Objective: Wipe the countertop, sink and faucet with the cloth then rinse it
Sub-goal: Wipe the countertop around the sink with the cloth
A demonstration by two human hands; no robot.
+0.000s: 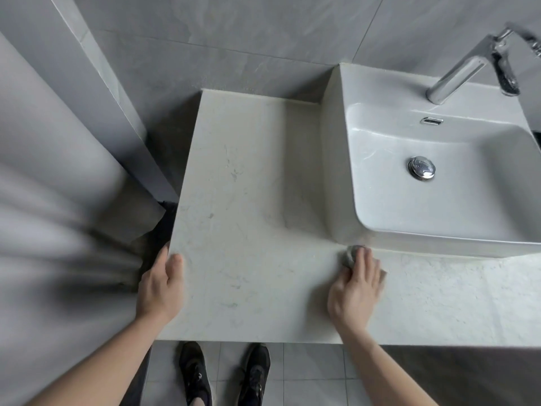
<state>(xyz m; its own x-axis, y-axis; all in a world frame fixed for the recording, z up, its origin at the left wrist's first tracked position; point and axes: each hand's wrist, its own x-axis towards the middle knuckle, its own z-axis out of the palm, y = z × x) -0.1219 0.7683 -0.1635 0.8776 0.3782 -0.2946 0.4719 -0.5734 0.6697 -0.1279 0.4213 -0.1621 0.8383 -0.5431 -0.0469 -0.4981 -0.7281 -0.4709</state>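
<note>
A pale marble countertop fills the middle of the view. On its right stands a white rectangular sink with a chrome drain plug, and a chrome faucet rises at the sink's back. My right hand presses a small grey cloth flat on the counter, right at the sink's front left corner; most of the cloth is hidden under my fingers. My left hand grips the counter's left edge, thumb on top.
Grey tiled wall runs behind the counter. A grey curtain-like surface hangs blurred at the left. A dark object sits beside the faucet. My black shoes stand on the tiled floor below the counter's front edge.
</note>
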